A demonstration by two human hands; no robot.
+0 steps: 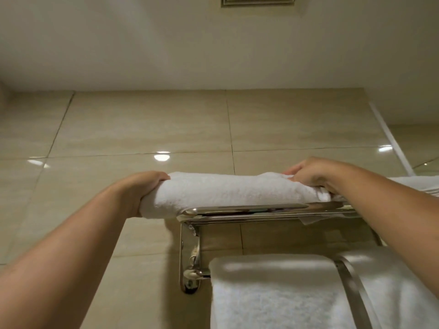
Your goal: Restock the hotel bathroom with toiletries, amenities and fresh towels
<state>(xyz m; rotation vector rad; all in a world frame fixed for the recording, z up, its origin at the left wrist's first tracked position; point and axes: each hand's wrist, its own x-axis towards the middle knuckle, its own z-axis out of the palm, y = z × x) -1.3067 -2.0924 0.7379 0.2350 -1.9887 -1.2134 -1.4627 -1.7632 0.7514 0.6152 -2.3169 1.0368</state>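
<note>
A folded white towel (228, 189) lies along the top shelf of a chrome wall rack (249, 211), its left end hanging past the shelf's corner. My left hand (140, 189) cups that overhanging left end from the side and below. My right hand (313, 175) presses down on the towel's right end, fingers curled into the fabric. Below the shelf, another white towel (273, 293) hangs over the rack's lower bar (351, 281).
Glossy beige wall tiles (142, 129) rise behind the rack up to a pale ceiling with a vent (259, 1). More folded white towel (420, 184) shows at the right edge on the shelf. A white corner trim (392, 141) runs diagonally at the right.
</note>
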